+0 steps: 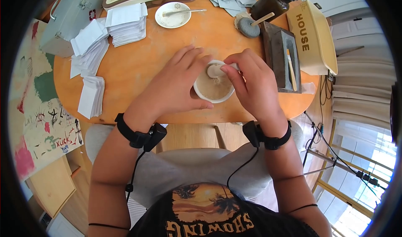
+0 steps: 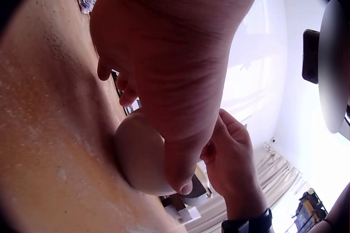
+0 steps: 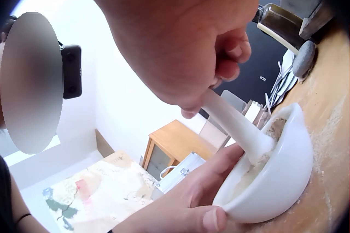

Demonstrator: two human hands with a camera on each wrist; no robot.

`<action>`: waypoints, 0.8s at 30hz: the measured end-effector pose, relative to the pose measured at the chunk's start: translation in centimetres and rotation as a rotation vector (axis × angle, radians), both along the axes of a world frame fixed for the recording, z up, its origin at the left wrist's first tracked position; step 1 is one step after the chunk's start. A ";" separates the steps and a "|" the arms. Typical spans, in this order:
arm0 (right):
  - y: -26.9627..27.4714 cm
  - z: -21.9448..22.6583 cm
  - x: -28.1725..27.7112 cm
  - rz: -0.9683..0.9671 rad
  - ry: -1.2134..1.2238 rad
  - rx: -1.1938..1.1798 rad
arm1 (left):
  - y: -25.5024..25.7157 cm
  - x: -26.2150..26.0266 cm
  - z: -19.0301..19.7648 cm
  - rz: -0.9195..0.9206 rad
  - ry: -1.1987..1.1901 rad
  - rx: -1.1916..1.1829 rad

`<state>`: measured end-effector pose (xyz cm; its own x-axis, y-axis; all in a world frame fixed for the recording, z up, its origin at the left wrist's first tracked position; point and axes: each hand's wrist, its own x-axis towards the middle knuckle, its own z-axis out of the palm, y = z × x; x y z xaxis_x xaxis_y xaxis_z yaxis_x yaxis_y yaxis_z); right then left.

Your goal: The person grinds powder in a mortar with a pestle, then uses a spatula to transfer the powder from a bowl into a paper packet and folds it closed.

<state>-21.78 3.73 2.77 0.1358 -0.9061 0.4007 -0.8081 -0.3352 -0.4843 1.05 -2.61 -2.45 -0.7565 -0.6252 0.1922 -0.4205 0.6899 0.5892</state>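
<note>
A white mortar (image 3: 284, 181) stands on the wooden table with pale, greyish-beige powder (image 1: 211, 88) inside. My left hand (image 1: 173, 80) holds it from the left, thumb along the near rim and forefinger at the far rim; its other fingers extend past the bowl. In my right hand (image 1: 256, 80) is a white pestle (image 3: 235, 124), pinched by the upper shaft between thumb and fingers. The pestle slants down into the bowl, its rounded head in the powder. From the left wrist view, the mortar (image 2: 139, 156) shows its smooth outer side, partly covered by the thumb.
Stacks of white paper packets (image 1: 125, 25) and a grey metal case (image 1: 73, 21) lie left. Behind is a patterned dish (image 1: 172, 19) with a spoon. To the right are a dark stone slab (image 1: 280, 54) with a brush, a brown jar (image 1: 274, 4) and a cream box (image 1: 310, 36).
</note>
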 end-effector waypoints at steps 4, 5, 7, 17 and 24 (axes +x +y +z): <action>0.4 0.5 -0.2 -0.011 0.024 -0.018 | 0.0 -0.1 0.1 0.001 -0.002 0.003; 0.4 0.4 -0.3 -0.008 0.023 -0.016 | 0.1 0.0 0.1 0.006 -0.009 0.004; 0.2 0.2 -0.5 -0.002 0.032 0.013 | 0.1 0.0 0.1 0.003 -0.010 0.006; 0.6 0.7 -0.4 0.001 0.033 -0.043 | 0.1 0.0 0.2 0.007 -0.012 0.001; 0.7 0.9 -0.7 -0.001 0.066 -0.021 | 0.2 0.1 0.2 0.007 -0.019 -0.003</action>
<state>-22.49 4.41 3.65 0.1618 -0.8978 0.4096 -0.8384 -0.3440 -0.4227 1.17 -2.38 -2.26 -0.7558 -0.6296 0.1799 -0.4360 0.6889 0.5791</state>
